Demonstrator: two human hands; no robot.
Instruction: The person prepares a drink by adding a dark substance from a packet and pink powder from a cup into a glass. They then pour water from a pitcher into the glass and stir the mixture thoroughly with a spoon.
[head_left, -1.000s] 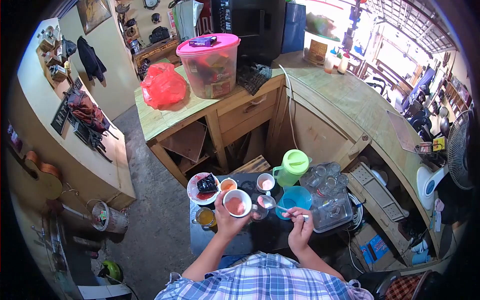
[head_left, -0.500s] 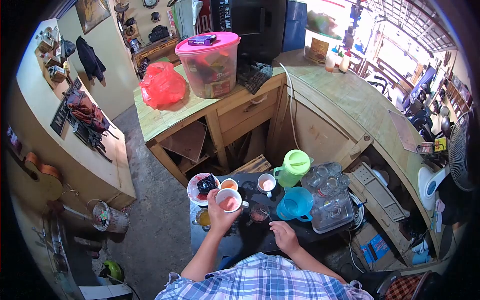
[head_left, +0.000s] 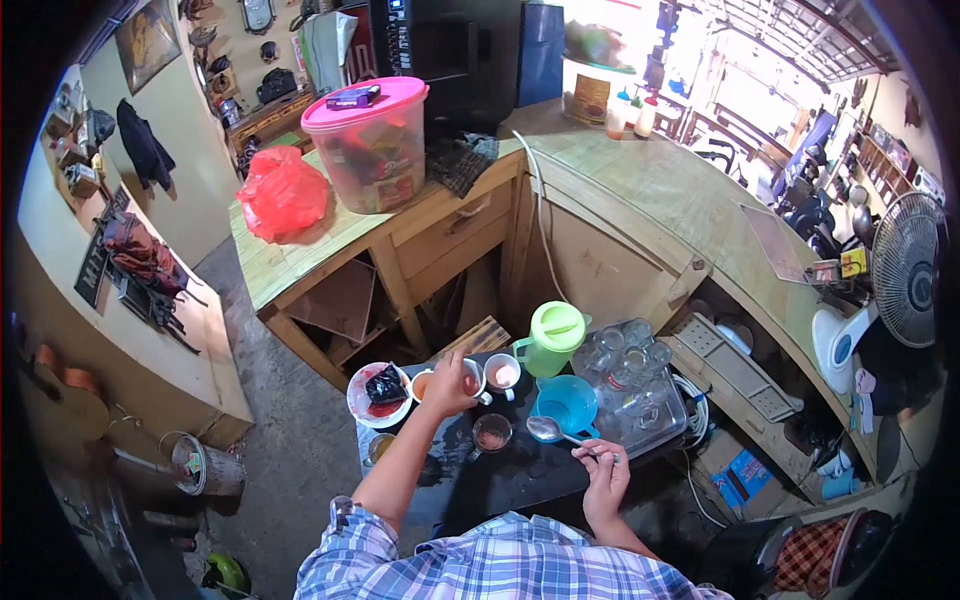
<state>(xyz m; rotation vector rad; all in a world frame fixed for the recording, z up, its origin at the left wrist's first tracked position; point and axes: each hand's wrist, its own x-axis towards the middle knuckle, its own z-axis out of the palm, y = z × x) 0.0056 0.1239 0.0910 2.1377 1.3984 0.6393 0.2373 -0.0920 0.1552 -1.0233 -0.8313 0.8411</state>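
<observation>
White cup [head_left: 480, 382], at the far side of the counter [head_left: 440, 497], is likely rigid, breakable, best held by its handle; the left hand [head_left: 452, 388] partly covers it, grip unclear. Spoon [head_left: 547, 430], probably light, slick: the right hand [head_left: 603, 470] pinches its handle.

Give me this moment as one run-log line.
Left hand: on white cup, grip unclear | Right hand: holding spoon near blue jug | Glass mug: on black table, reddish contents

Wht mug [head_left: 479, 384], blu jug [head_left: 572, 401], blu/wht plaid shirt [head_left: 500, 562]
</observation>
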